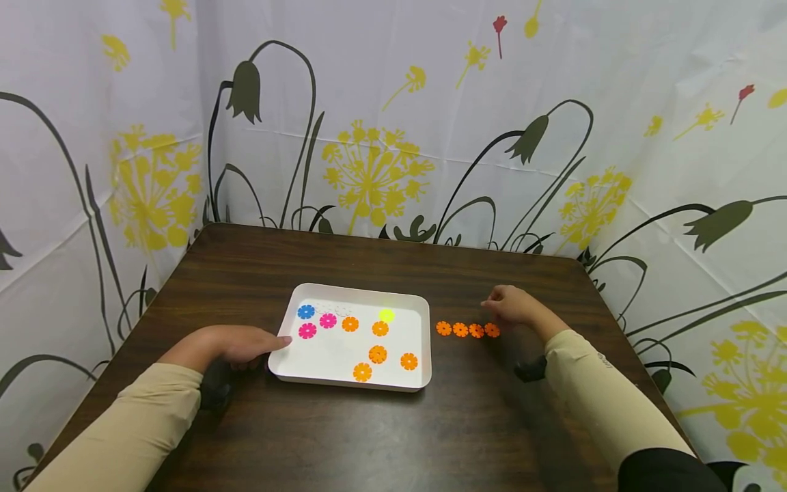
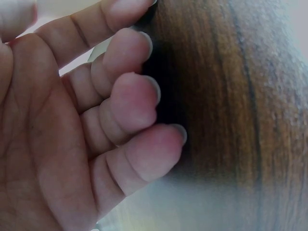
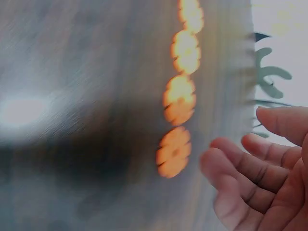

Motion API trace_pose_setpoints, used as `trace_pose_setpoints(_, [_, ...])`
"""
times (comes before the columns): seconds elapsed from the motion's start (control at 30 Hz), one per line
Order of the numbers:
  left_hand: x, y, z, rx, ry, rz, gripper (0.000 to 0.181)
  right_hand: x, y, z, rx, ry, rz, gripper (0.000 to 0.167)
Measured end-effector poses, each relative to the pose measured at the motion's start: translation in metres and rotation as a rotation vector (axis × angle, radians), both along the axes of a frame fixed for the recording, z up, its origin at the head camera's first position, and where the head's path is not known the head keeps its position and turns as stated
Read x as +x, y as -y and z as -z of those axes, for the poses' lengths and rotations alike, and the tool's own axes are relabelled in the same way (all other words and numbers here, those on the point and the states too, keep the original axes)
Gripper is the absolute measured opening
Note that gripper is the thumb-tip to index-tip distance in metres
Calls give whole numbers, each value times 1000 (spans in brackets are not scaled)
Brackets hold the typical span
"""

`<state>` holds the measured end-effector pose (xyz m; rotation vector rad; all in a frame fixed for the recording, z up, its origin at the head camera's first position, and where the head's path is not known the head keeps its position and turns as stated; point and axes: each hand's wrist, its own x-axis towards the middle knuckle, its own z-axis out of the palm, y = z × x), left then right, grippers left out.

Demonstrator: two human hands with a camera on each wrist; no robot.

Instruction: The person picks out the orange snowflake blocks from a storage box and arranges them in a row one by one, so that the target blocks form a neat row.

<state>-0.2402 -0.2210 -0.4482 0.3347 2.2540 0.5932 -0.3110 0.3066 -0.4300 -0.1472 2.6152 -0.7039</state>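
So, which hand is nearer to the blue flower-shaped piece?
The left hand. It is at the left edge of the tray, close to the blue piece. The right hand is off the tray's right side, by the right end of the orange row.

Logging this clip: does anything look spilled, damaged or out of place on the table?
Nothing clearly stands out. The four orange discs lie in a tidy row right of the white tray; the scattered discs inside show no visible damage. One orange patch may be two discs overlapping, though that's hard to tell.
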Motion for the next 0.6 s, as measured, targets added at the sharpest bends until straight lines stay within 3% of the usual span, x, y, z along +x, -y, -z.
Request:
trace_pose_setpoints(0.17, [0,0,-1,0,-2,-3,62,-5,22,-17,-56,8,-30,40])
trace_pose_setpoints(0.33, [0,-1,-2,-2,0,0,63,-4,57,-30,-78,-11,-85,36])
trace_pose_setpoints(0.6, [-1,1,2,4,6,-1,63,0,120,-34,-86,16,-129,24])
